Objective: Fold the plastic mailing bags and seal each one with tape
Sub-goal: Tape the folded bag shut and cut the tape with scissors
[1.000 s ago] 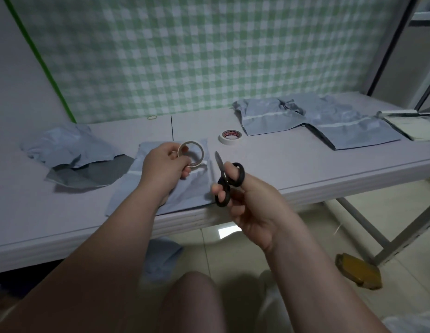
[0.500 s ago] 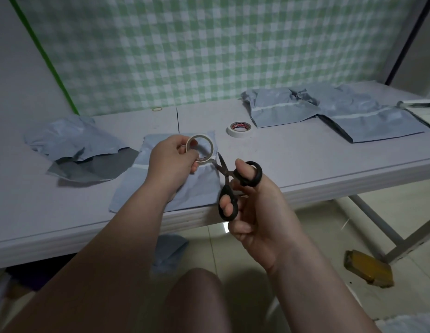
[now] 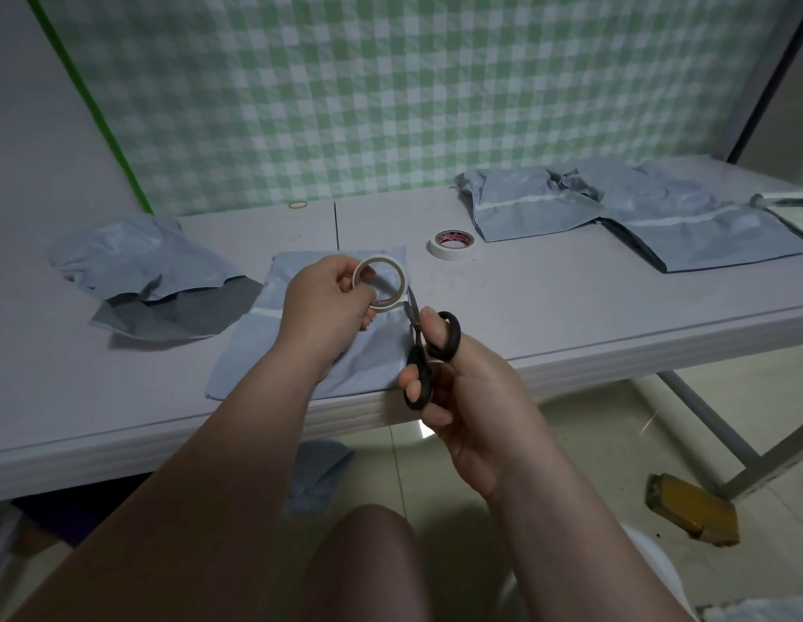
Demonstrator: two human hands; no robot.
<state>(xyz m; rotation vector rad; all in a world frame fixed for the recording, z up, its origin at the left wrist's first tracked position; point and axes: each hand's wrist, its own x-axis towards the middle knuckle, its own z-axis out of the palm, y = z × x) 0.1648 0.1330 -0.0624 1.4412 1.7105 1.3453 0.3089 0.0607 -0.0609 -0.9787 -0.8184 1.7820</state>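
While aloft, tape (image 3: 402, 287) within left grip (image 3: 321, 307)

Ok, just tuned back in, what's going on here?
A person holds a thin tape roll in the left hand over a flat grey mailing bag at the near edge of the table. The right hand grips black scissors, blades pointing up beside the roll, probably to cut a strip. A second roll and more bags lie farther back.

Left hand (image 3: 321, 307) grips tape roll (image 3: 380, 284) — right hand (image 3: 471, 397) holds scissors (image 3: 424, 352).
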